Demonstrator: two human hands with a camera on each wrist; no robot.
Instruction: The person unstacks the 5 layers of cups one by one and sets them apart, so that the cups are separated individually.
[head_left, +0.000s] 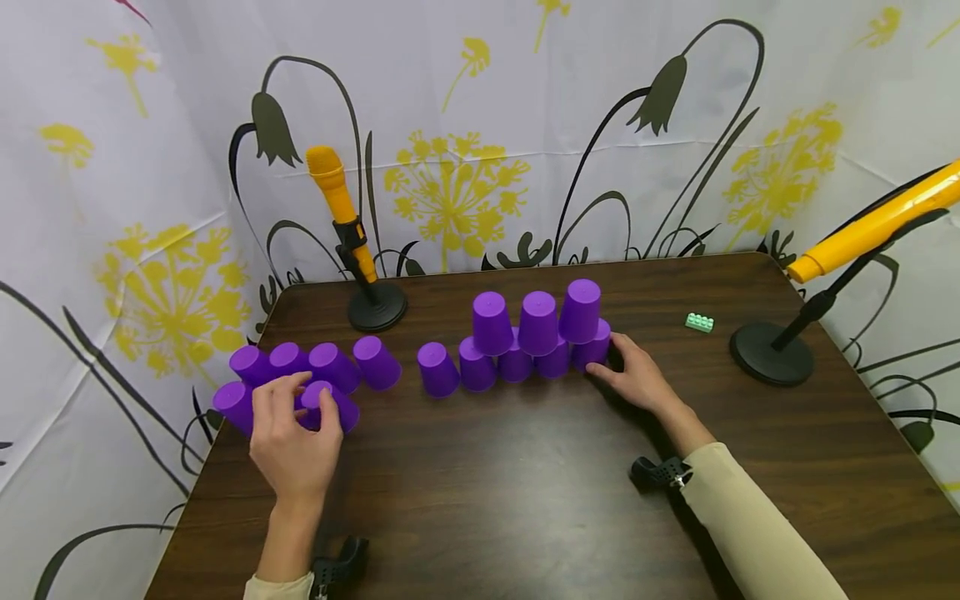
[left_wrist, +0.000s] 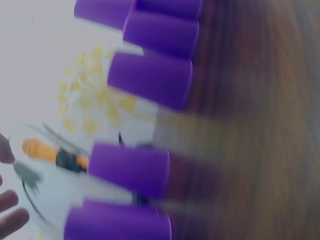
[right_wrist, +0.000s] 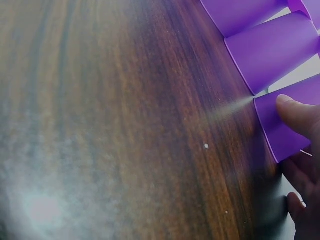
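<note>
Upturned purple cups form a stack (head_left: 536, 333) at mid-table, a bottom row with three cups on top. My right hand (head_left: 609, 357) lies flat at its right end; a fingertip (right_wrist: 295, 112) touches the end cup (right_wrist: 280, 130), with the others straight beside it. At the left stands a loose cluster of purple cups (head_left: 330, 365). My left hand (head_left: 311, 396) curls over the near cup (head_left: 341, 410), thumb and fingers round it. The left wrist view is blurred: cups (left_wrist: 150, 77) on the wood and fingertips (left_wrist: 12, 212) at the edge.
A yellow microphone on a black round stand (head_left: 377, 308) is at the back left. Another stand (head_left: 772, 354) with a yellow tube is at the right edge. A small green brick (head_left: 699, 322) lies at the back right. The dark wooden table (head_left: 510, 483) ends near me.
</note>
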